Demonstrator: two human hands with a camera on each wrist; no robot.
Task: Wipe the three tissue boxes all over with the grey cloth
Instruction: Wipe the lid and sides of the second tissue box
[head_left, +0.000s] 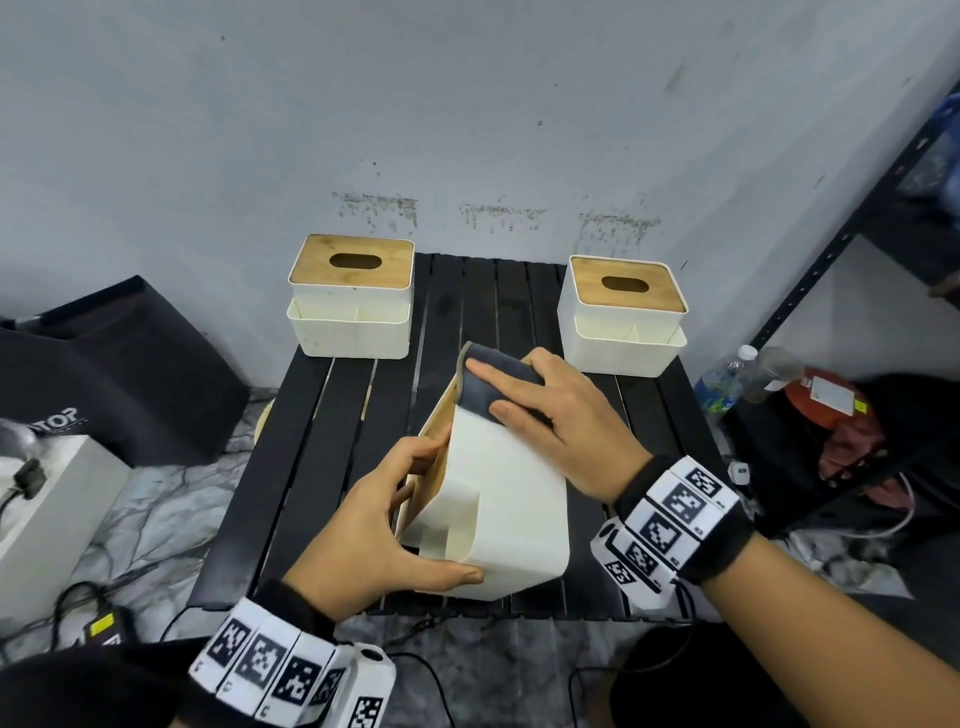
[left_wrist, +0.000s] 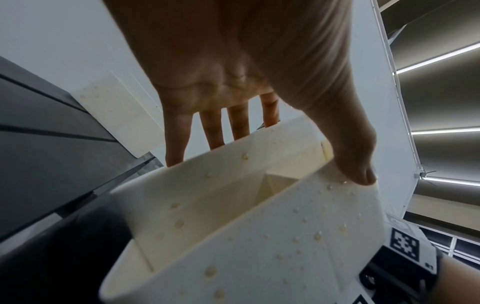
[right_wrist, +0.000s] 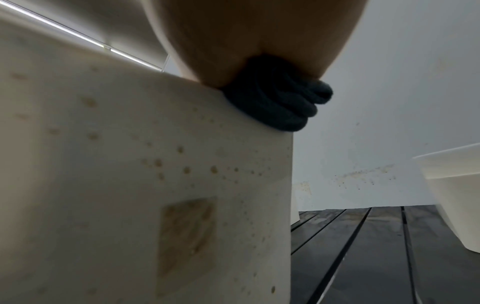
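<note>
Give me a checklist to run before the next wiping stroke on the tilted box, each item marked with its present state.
1. Left hand grips the tilted white plastic tissue box, thumb on its lower edge: ok.
2. Folded grey cloth lies under the right hand, fingers flat on it: ok.
3. Cloth touches the box's upturned face at its far end: ok.
4. That face is free of spots: not ok, the right wrist view shows brown specks and a square mark.
5. Two other white tissue boxes with wooden lids stand apart from the stroke on the black slatted table: ok.
6. Whether they are already wiped: cannot tell.
</note>
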